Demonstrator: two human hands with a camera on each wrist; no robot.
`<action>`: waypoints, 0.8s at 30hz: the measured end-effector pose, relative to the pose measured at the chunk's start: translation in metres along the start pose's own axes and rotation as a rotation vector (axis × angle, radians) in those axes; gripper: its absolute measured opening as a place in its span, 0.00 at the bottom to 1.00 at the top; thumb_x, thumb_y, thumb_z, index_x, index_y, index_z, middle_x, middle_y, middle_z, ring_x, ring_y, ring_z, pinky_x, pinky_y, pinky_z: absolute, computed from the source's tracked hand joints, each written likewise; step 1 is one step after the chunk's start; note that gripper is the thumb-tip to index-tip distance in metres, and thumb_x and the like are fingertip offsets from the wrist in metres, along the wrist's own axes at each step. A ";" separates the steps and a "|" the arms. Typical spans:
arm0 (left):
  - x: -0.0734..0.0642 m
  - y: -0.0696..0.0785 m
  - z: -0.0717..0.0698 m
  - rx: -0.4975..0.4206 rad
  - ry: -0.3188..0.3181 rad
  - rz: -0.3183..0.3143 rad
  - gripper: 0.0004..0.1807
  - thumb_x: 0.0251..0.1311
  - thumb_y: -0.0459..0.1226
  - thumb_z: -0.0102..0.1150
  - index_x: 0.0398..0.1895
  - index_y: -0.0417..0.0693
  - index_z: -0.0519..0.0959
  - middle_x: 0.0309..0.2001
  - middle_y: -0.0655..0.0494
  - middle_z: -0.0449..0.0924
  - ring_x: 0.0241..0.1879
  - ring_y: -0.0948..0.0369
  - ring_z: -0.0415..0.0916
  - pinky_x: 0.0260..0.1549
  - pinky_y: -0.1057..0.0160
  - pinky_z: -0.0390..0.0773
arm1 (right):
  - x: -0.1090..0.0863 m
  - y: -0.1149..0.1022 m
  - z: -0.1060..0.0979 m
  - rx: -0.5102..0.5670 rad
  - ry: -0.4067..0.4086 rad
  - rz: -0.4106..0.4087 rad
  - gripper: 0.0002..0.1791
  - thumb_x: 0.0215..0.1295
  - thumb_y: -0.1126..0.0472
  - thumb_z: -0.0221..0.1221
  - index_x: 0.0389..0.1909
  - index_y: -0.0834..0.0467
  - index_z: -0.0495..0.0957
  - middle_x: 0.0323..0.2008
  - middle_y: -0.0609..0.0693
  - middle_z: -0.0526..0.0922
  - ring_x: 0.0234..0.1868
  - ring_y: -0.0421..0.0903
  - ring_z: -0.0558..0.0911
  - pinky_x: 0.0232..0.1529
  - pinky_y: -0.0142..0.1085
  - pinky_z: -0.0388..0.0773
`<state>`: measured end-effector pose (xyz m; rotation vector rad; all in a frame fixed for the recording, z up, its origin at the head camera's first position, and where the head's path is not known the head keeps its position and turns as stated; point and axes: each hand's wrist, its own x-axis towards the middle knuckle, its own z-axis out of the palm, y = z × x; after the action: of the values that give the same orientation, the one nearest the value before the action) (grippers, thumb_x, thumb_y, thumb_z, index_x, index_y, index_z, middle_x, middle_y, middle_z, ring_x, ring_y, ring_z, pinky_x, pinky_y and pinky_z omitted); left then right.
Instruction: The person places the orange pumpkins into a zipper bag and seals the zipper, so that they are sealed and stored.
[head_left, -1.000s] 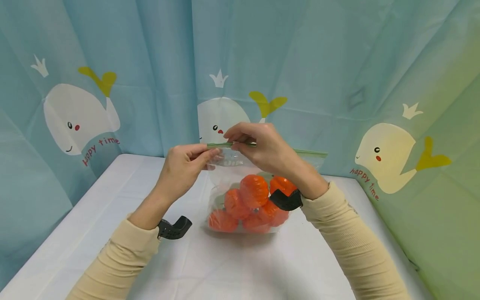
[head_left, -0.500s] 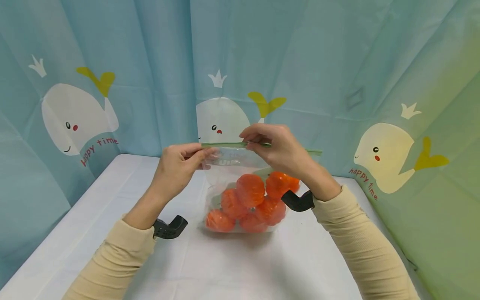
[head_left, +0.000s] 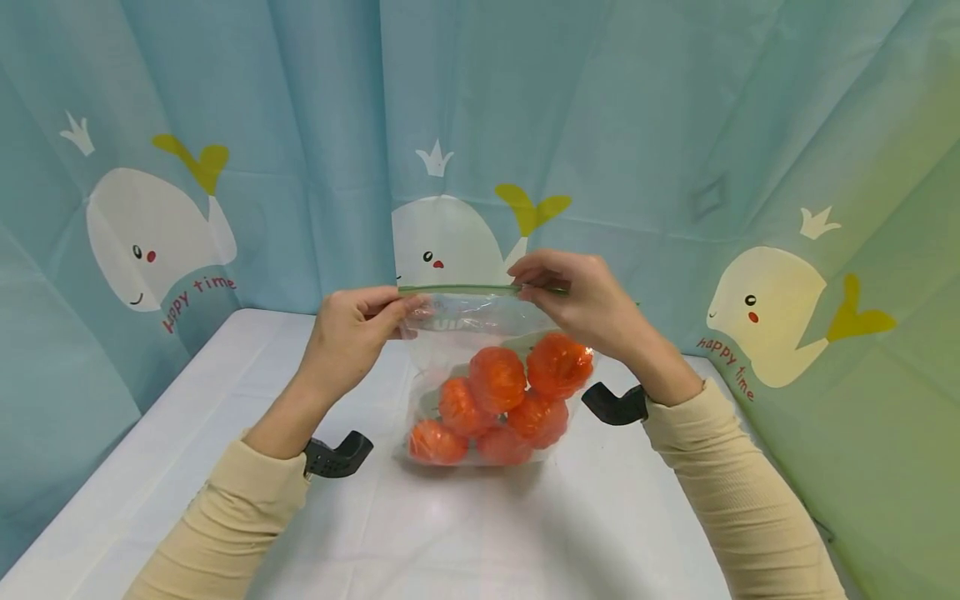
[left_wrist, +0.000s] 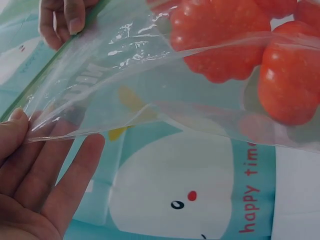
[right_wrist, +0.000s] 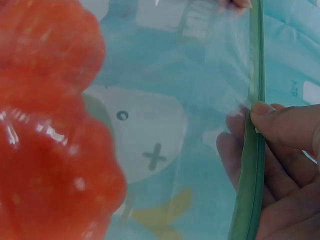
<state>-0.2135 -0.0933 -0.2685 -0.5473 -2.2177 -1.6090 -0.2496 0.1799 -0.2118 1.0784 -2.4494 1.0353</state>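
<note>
A clear zip bag stands upright on the table, its green zip strip running along the top. Inside lie several ribbed, orange-red pumpkins, piled in the lower part. My left hand pinches the bag's top left corner between thumb and index finger; its other fingers extend behind the film in the left wrist view. Farther right along the strip, my right hand pinches the zip between thumb and fingertips. In the right wrist view the thumb presses on the green strip. The strip's right end is mostly hidden behind this hand.
The table has a white cloth. Behind and beside it hangs a blue-green curtain printed with whales. Black wrist mounts sit below each hand, near the beige sleeves.
My right hand has slid rightward along the zip strip, away from the left hand. The left hand still holds the corner and has shifted slightly left with the bag.
</note>
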 end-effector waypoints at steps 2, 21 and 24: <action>0.000 0.000 0.000 0.002 0.000 0.000 0.10 0.65 0.42 0.63 0.40 0.47 0.88 0.37 0.50 0.89 0.35 0.57 0.87 0.36 0.66 0.85 | -0.002 0.002 -0.002 -0.003 0.005 0.013 0.11 0.62 0.72 0.62 0.44 0.59 0.83 0.40 0.49 0.87 0.40 0.40 0.87 0.48 0.31 0.82; 0.000 -0.004 -0.002 0.015 -0.003 -0.007 0.11 0.65 0.43 0.62 0.41 0.48 0.88 0.38 0.51 0.89 0.35 0.62 0.86 0.37 0.66 0.85 | -0.023 0.025 -0.022 -0.049 0.072 0.072 0.11 0.62 0.72 0.63 0.44 0.60 0.83 0.40 0.51 0.88 0.40 0.39 0.86 0.46 0.25 0.81; 0.000 -0.004 -0.002 0.030 -0.002 0.000 0.11 0.65 0.44 0.62 0.41 0.48 0.88 0.37 0.52 0.89 0.34 0.61 0.86 0.36 0.66 0.85 | -0.028 0.031 -0.026 -0.050 0.085 0.088 0.11 0.61 0.72 0.63 0.44 0.60 0.83 0.39 0.52 0.88 0.39 0.36 0.86 0.45 0.24 0.80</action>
<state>-0.2155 -0.0965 -0.2710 -0.5411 -2.2396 -1.5727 -0.2538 0.2274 -0.2229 0.8999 -2.4597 1.0182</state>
